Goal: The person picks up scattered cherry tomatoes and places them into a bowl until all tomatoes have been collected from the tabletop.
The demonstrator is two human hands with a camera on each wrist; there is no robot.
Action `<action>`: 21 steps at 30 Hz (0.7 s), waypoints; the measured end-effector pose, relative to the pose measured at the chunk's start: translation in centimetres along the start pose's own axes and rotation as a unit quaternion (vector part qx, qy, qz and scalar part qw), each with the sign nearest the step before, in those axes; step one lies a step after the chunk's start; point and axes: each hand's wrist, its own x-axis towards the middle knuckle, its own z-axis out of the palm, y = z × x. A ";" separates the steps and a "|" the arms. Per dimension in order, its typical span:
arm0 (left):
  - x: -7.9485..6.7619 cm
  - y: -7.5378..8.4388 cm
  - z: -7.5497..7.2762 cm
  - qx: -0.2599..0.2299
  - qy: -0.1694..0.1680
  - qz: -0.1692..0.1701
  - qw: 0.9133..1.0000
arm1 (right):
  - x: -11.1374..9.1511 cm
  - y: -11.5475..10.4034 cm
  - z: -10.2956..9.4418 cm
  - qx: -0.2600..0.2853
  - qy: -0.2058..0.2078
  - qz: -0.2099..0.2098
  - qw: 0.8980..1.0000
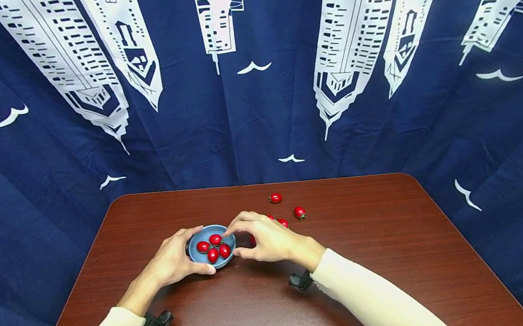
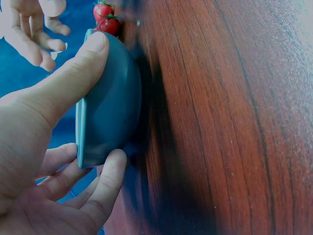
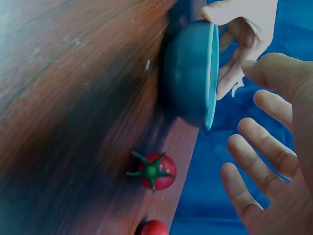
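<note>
My left hand [image 1: 173, 260] holds a small blue-grey bowl [image 1: 204, 232] by its left side, with the thumb along the near rim and the fingers at the far side and underneath. Several red cherry tomatoes [image 1: 212, 255] with green stems lie inside the bowl. At the bowl's right rim hovers my right hand [image 1: 268, 241], its fingers loosely bent and spread, nothing between them. In the right wrist view, a loose cherry tomato [image 3: 159, 171] with a star-shaped green stem sits on the table below that hand's fingers.
More cherry tomatoes lie on the brown wooden table [image 1: 386, 257], including one [image 1: 275, 198] near the far edge and another [image 1: 299, 212] farther right; my right hand partly hides others. A dark blue curtain [image 1: 232, 110] with white buildings hangs behind the table.
</note>
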 end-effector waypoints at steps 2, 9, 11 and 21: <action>0.0 0.0 0.0 -0.002 0.001 0.000 1.000 | -0.3 0.3 0.0 0.001 0.000 0.002 1.000; -0.1 -0.1 0.0 -0.004 0.003 -0.003 1.000 | -1.4 1.0 -0.2 -0.004 0.005 0.022 1.000; -0.1 0.0 0.0 -0.004 0.004 -0.004 1.000 | -1.7 1.3 -0.3 -0.010 0.007 0.029 1.000; -0.1 0.0 -0.1 -0.004 0.005 -0.002 1.000 | -3.5 2.7 -0.5 -0.012 0.017 0.043 0.999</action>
